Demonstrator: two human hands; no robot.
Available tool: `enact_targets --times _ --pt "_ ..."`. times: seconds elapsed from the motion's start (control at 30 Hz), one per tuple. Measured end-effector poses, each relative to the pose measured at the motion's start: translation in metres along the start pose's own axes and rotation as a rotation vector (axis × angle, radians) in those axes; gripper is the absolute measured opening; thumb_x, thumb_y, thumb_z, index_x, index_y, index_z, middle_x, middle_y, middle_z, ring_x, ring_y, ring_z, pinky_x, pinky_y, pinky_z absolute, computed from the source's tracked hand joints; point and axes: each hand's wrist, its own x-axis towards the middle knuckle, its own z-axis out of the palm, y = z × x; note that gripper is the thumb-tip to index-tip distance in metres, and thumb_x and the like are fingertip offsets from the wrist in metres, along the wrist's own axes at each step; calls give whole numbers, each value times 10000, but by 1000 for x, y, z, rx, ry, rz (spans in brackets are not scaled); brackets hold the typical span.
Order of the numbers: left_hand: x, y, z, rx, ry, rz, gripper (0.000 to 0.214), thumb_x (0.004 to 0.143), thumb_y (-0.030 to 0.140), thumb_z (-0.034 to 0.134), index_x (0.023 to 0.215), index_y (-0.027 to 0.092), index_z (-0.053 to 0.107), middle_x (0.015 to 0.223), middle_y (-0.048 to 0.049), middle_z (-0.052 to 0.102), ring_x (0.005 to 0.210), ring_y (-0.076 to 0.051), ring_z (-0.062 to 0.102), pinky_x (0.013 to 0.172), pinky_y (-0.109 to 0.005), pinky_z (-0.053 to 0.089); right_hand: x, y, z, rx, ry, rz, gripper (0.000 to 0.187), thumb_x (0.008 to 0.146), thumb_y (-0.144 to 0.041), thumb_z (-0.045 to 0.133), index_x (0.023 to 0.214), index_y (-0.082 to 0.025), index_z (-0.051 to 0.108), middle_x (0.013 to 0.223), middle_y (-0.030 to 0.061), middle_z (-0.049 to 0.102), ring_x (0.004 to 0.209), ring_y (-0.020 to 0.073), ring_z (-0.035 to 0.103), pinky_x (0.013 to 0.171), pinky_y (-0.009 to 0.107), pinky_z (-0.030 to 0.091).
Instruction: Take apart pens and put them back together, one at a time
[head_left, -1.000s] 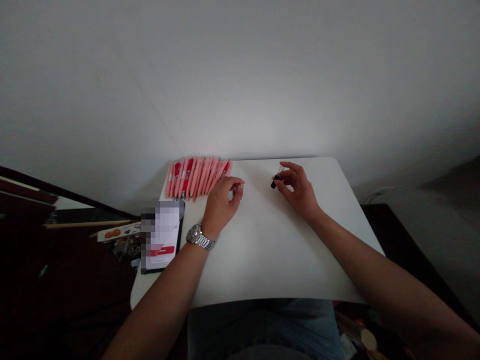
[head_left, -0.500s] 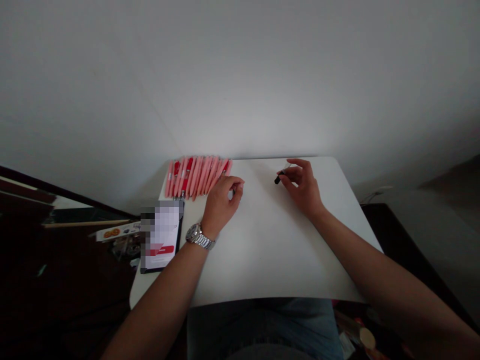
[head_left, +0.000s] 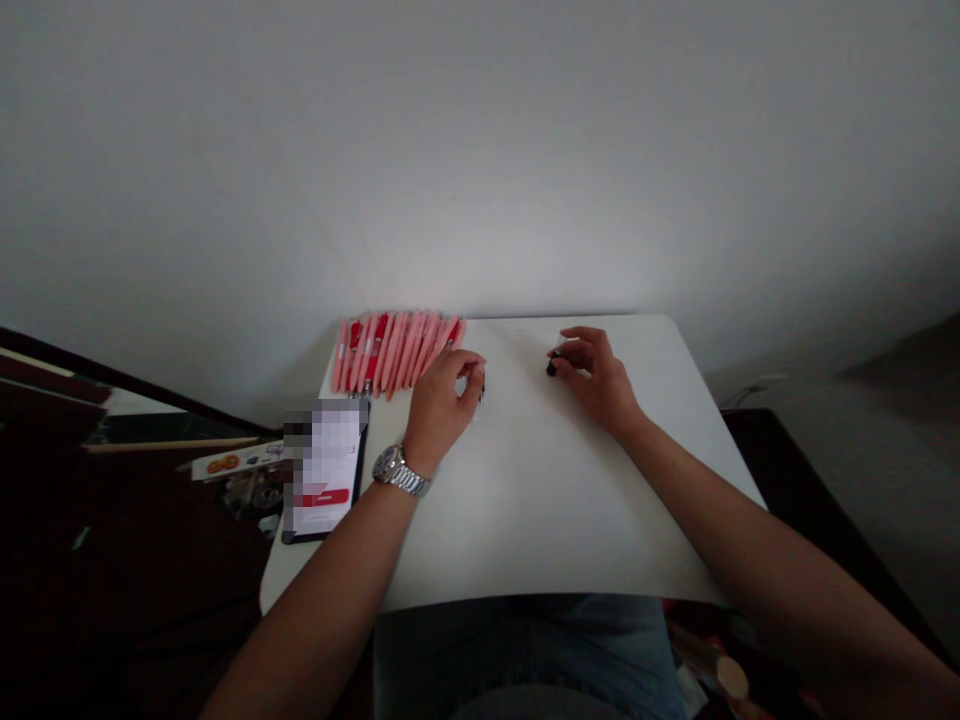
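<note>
My right hand [head_left: 600,385] pinches a small black cylindrical piece [head_left: 553,366] between thumb and fingers, a little above the white table [head_left: 540,500]. What the piece belongs to is too small to tell. Across from it, my left hand [head_left: 446,400] is closed, thumb against fingertips. A tiny dark and shiny bit [head_left: 482,387] shows at those fingertips; its kind is hidden. Just beyond the left hand lies a row of pink pens [head_left: 394,350], some with red parts and metal fittings. A gap of bare tabletop separates the two hands.
A phone or tablet [head_left: 326,470] with a lit, partly blurred screen lies on the table's left side, by my left forearm. The table backs onto a pale wall [head_left: 495,180]. Clutter [head_left: 251,490] sits below on the left, and more items [head_left: 731,675] at lower right.
My right hand has shifted slightly left and turned, so the black piece shows more end-on. My left fingers have rolled a little, exposing the dark bit at the thumb's outer side.
</note>
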Motion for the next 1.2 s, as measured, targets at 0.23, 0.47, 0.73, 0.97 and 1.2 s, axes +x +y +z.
enact_targets --times 0.23,0.47,0.73,0.97,1.2 --pt "0 -1 -1 8 5 1 117 1004 258 530 1025 207 633 989 -46 700 908 -177 674 874 -339 540 1 2 0 98 64 4 445 906 -389 707 1263 -310 454 1034 27 699 953 212 734 876 429 621" --pt "1 -3 -2 71 28 -15 113 999 245 529 1024 205 631 990 -52 695 915 -191 662 865 -350 529 1 2 0 93 71 17 494 913 -395 690 1335 -319 444 1060 35 693 957 214 735 849 415 624" --pt "1 -1 -5 200 37 -2 94 979 207 543 1007 210 633 973 -48 670 919 -211 639 875 -371 502 0 -1 0 55 24 29 435 907 -418 694 1285 -280 531 1043 50 719 891 199 720 837 413 618" --pt "0 1 -9 297 27 -1 118 971 203 543 1020 215 650 1039 -75 671 1004 -256 617 926 -417 486 -1 -6 0 13 3 23 407 903 -434 692 1254 -269 571 989 38 709 843 184 704 827 393 611" --pt "-2 1 -11 429 11 31 151 938 220 597 1056 240 689 1084 -83 652 1032 -295 600 924 -461 484 0 -6 -1 -17 -13 20 404 908 -445 680 1252 -264 574 982 36 701 799 168 680 778 363 599"
